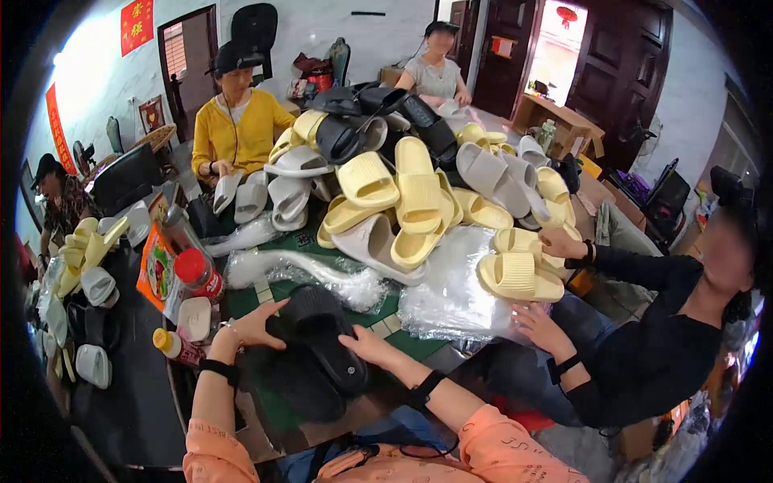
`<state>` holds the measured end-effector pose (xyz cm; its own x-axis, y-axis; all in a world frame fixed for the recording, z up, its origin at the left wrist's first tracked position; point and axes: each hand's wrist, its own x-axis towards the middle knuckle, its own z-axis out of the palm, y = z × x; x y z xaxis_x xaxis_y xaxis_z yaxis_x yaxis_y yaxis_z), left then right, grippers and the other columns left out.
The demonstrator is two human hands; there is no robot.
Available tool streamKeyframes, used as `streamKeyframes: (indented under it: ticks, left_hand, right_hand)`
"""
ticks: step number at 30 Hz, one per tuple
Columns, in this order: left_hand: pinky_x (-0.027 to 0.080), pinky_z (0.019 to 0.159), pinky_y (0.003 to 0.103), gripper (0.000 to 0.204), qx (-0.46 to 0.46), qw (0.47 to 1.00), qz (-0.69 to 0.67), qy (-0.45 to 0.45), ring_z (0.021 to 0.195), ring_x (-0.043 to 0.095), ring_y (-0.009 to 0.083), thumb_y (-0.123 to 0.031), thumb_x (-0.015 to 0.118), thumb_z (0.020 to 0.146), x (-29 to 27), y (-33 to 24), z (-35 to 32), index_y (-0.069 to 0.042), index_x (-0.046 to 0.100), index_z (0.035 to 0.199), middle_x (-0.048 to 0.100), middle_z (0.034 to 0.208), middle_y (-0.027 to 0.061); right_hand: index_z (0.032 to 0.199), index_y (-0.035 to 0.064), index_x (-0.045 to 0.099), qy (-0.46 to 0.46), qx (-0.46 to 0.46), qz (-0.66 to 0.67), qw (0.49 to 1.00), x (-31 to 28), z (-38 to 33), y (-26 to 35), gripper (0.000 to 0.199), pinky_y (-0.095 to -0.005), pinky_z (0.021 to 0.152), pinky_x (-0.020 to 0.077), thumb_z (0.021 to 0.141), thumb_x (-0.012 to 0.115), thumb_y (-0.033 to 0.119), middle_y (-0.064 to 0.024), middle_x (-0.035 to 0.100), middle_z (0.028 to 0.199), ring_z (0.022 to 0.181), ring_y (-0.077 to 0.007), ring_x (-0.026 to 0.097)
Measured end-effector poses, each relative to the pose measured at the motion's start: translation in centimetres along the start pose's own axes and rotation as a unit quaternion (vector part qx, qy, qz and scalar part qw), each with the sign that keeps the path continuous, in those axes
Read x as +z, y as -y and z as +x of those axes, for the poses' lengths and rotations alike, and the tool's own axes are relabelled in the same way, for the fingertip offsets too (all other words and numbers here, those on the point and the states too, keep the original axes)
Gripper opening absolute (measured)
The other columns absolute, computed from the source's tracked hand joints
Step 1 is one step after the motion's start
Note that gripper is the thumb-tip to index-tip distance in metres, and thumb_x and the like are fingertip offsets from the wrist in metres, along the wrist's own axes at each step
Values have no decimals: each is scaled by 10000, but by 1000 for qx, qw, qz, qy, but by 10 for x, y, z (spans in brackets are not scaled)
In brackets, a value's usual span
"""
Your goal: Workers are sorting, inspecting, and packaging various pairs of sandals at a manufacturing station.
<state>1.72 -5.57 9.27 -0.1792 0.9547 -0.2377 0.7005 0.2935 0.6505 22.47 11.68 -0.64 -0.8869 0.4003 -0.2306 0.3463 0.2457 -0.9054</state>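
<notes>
A pair of black slippers (328,344) is in front of me at the near edge of the green-topped table, the two lying close together and partly overlapping. My right hand (372,346) grips the right side of one black slipper, its fingertips at the edge. On the other side my left hand (254,328) is open, thumb and fingers apart beside the slippers. Just beyond them lies a bundle of clear plastic bags (322,278). Farther back rises a large heap of slippers, with yellow ones (419,181), grey ones (378,241) and black ones (382,101).
To my left stand a red-lidded jar (197,272), a yellow-capped bottle (173,346) and an orange packet (157,270). Flat clear bags (451,282) lie to the right. A co-worker in black (660,322) handles yellow slippers (519,275) there; others sit around the table.
</notes>
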Motion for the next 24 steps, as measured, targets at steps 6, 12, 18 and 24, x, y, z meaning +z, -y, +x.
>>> streamKeyframes:
  ticks: [6,12,18,24]
  left_hand:
    - [295,960,333,825,29,990,-40,-132,1156,349,287,-302,729,600,26,2,7,-79,321,1282,381,1240,155]
    - [374,868,355,392,95,936,22,-337,996,460,324,-164,636,695,50,-60,24,-31,532,1049,488,1066,169]
    - [280,944,432,375,185,939,147,-251,1104,368,338,-194,608,691,105,-109,74,-37,549,1026,404,1191,188]
    - [255,967,444,458,73,944,256,-193,1213,252,296,-225,619,677,123,-103,107,-107,511,1106,254,1322,97]
  right_hand:
    - [772,62,581,-228,-133,-180,948,-60,-24,29,220,-443,627,429,793,458,244,-163,583,732,723,-358,556]
    - [811,47,564,-321,-119,-271,900,-97,14,16,117,-412,601,445,731,562,132,-126,594,700,685,-334,566]
    - [727,35,523,-252,-98,-343,900,-93,19,18,98,-442,598,436,740,493,127,-177,572,705,700,-359,558]
    - [740,61,525,-266,-141,-332,894,-83,11,18,84,-438,598,442,743,493,138,-149,576,733,705,-346,556]
